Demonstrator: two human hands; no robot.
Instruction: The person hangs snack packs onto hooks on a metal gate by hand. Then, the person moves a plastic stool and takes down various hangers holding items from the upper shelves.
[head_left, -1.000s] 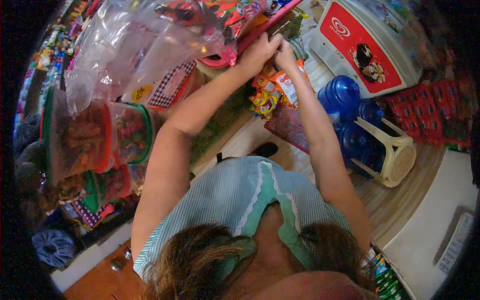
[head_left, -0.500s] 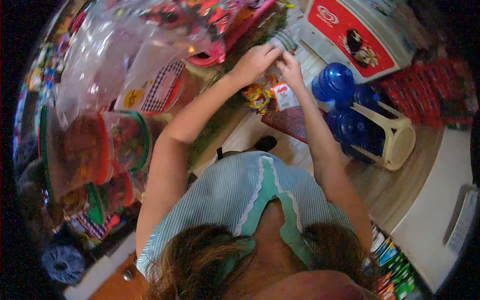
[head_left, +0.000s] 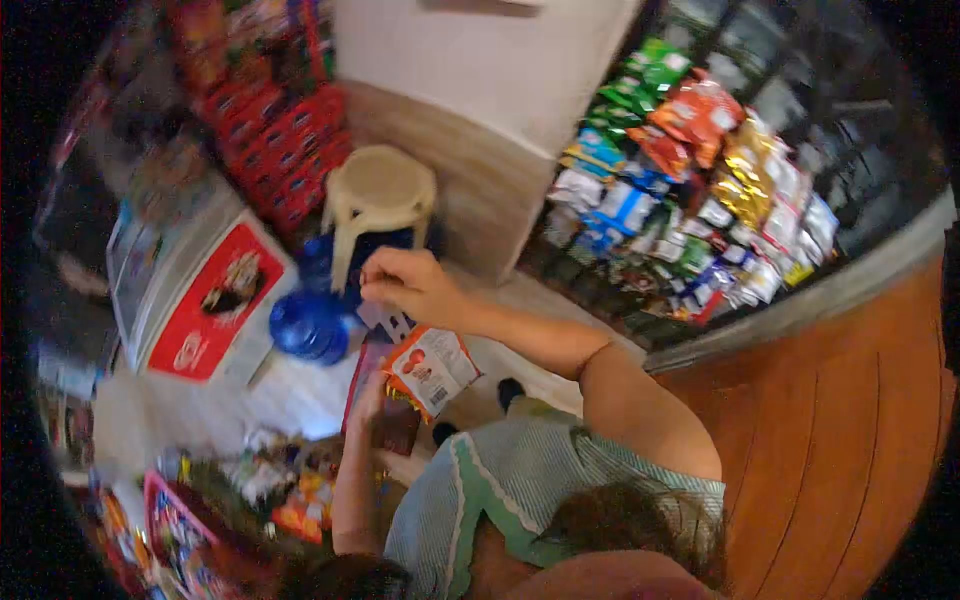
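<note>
My left hand (head_left: pixel 370 400) is blurred and closed at the left edge of an orange-and-white snack packet (head_left: pixel 435 372). The packet's printed back, with a barcode, faces up. Above it, my right hand (head_left: pixel 408 285) is raised with its fingers curled together. A small pale piece with dark lettering (head_left: pixel 390 322) shows just below those fingers; whether they grip it cannot be made out. Beneath my left hand, a dark red flat item (head_left: pixel 362 385) is partly covered.
Blue water jugs (head_left: pixel 308 328) and a cream plastic stool (head_left: pixel 380 190) stand beyond my hands, beside a white-and-red freezer (head_left: pixel 210 305). Colourful snack packs (head_left: pixel 690 190) hang on a dark rack at right. A pink-rimmed basket (head_left: pixel 160 510) sits lower left, and orange wooden boards (head_left: pixel 810 420) lie right.
My view has swung to the right, bringing the hanging packs into sight. My hands, together before, are now apart. The snack packet now lies at my left hand, below my raised right hand.
</note>
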